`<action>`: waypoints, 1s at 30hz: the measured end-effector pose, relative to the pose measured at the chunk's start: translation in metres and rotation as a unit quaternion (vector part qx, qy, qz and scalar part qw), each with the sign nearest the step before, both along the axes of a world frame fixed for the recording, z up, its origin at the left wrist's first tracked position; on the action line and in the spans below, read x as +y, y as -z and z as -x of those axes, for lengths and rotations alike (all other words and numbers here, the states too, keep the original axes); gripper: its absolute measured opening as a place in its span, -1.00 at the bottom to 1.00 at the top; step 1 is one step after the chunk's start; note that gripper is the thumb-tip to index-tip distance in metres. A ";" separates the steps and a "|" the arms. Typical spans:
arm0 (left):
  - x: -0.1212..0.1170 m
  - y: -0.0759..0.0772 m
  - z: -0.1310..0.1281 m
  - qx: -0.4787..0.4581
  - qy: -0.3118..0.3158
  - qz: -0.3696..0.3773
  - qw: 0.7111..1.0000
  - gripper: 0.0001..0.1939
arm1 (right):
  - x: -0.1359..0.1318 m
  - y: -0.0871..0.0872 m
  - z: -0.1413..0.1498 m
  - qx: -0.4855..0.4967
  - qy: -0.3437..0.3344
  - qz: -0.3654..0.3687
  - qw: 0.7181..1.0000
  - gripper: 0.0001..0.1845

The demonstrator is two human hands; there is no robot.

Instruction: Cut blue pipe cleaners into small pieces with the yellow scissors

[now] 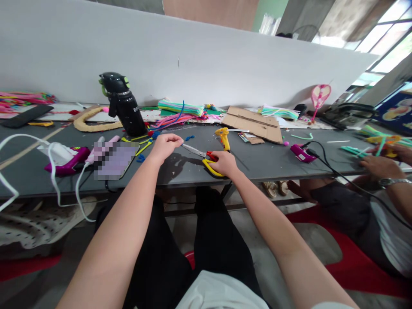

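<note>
My right hand (224, 164) is closed round the yellow and red handles of a pair of scissors (201, 155), whose metal blades point left toward my left hand. My left hand (165, 146) is curled in a pinch at the blade tips, over the dark grey table (257, 159); what it pinches is too small to make out. Small blue and yellow cut pieces (144, 143) lie to the left of that hand. A yellow glue gun (224, 136) stands just behind the scissors.
A black bottle (124, 105) stands behind my left hand, with bundles of coloured strips (180, 109) and cardboard (252, 122) along the white wall. A blurred flat device (114, 159) and purple glue guns (69, 159) (301, 153) lie on the table. Another person's hands (383, 163) work at the right.
</note>
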State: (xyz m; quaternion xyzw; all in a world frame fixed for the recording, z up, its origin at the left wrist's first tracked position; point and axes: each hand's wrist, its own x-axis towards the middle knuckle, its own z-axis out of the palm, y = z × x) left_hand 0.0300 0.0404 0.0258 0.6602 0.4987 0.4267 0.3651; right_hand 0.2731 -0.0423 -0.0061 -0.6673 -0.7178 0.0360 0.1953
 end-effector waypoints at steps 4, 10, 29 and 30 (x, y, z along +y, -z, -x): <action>0.003 0.004 0.001 0.006 0.000 -0.004 1.000 -0.75 | 0.000 0.001 0.000 0.002 -0.008 -0.005 1.000 -0.74; 0.006 0.007 0.003 0.014 0.003 -0.012 1.000 -0.76 | -0.002 -0.001 0.003 -0.034 -0.007 -0.008 0.999 -0.76; 0.006 -0.010 0.006 -0.080 -0.032 -0.061 0.994 -0.82 | 0.001 -0.016 0.016 -0.104 0.015 0.034 0.994 -0.58; 0.005 -0.011 0.007 -0.096 -0.018 -0.050 0.994 -0.82 | 0.003 -0.015 0.014 -0.081 0.026 0.025 0.996 -0.59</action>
